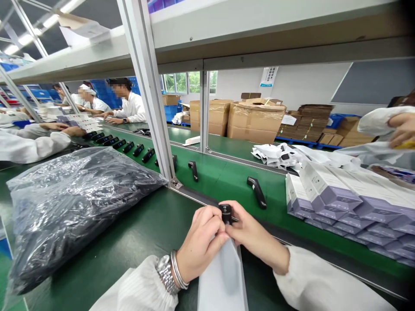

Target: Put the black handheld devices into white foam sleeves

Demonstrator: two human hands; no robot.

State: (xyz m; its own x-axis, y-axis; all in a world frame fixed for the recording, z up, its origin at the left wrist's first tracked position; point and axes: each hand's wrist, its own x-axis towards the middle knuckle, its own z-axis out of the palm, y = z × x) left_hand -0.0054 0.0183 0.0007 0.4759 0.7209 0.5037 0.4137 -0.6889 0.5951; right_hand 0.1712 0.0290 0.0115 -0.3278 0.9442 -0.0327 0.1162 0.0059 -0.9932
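Note:
My left hand (pixel 205 242), with a watch and bracelets at the wrist, pinches the top of a whitish translucent bag (pixel 223 276) hanging down toward me. In my right hand (pixel 248 229) is a black handheld device (pixel 226 211), upright at the mouth of the bag. Only its dark top shows; the fingers hide its lower part, and I cannot tell how deep it sits in the bag. Beyond my hands, a similar black pistol-shaped device (pixel 257 192) lies on the green belt (pixel 223 177), with another device (pixel 193 170) farther left.
A large clear plastic bag of dark items (pixel 81 203) covers the left bench. White-and-purple boxes (pixel 343 194) are stacked at right, near loose white bags (pixel 279 154). A metal post (pixel 147 86) and overhead shelf (pixel 259 26) frame the view. Co-workers sit at left; another person's hand (pixel 403 127) reaches in at right.

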